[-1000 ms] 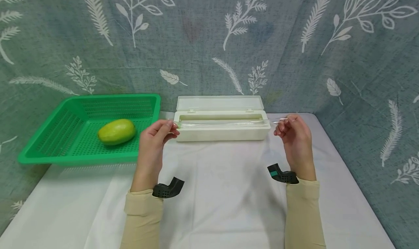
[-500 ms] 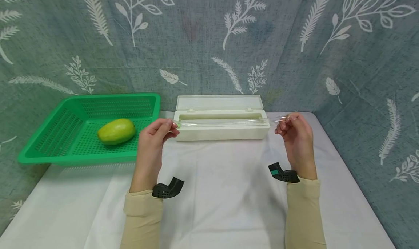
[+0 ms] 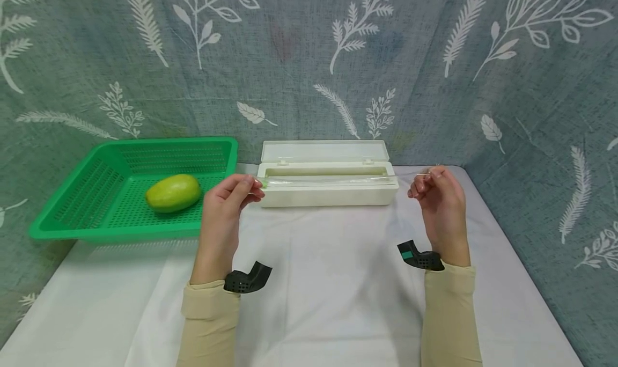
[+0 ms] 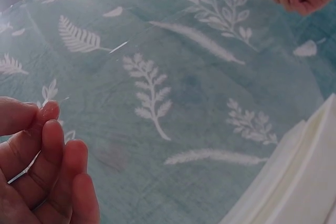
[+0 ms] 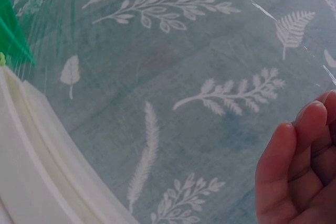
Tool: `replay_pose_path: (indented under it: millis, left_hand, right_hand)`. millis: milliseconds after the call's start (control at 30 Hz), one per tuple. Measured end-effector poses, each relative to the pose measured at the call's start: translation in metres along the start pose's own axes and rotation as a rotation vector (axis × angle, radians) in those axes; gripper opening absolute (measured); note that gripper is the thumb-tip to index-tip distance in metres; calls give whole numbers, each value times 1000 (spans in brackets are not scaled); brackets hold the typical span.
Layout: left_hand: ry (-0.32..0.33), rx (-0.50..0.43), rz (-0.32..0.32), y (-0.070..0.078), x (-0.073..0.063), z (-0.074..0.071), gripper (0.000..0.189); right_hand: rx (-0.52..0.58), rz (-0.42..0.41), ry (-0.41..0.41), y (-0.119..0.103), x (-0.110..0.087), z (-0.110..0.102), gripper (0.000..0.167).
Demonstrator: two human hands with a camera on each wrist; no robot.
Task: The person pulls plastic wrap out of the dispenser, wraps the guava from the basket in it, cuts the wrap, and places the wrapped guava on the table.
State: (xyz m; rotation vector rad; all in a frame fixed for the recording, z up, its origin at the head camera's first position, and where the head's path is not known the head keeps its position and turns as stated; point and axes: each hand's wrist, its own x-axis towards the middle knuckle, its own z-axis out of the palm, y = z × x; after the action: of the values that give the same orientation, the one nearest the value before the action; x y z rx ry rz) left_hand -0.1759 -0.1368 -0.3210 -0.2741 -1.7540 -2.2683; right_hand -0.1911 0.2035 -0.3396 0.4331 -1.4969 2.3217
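Over the remote feed, I see the left hand [image 3: 227, 203] and right hand [image 3: 441, 206] each pinch clear film [image 3: 328, 181] in a narrow grip, by the white box [image 3: 328, 198].

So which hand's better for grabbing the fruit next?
Probably the left hand: it's nearer the basket where the fruit lies, while the right hand is past the box. Both pinch the film, so left must let go first.

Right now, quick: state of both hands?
Left hand: pinching one side of the plastic wrap.
Right hand: pinching the other side of the plastic wrap.
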Motion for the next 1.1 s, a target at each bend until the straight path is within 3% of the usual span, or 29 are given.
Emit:
replay_pose_path:
  millis: [567,833,1100]
  left_hand:
    - [-25,31,23,7,-4,0,24]
    - [-41,31,17,10,-5,-2,21]
    - [-87,86,23,13,-2,0,23]
  right_hand:
    - [96,-36,-30,-5,-2,2,16]
    - [65,-17,-26,-4,1,3,17]
    - [179,-25,-46,-3,-1,-2,15]
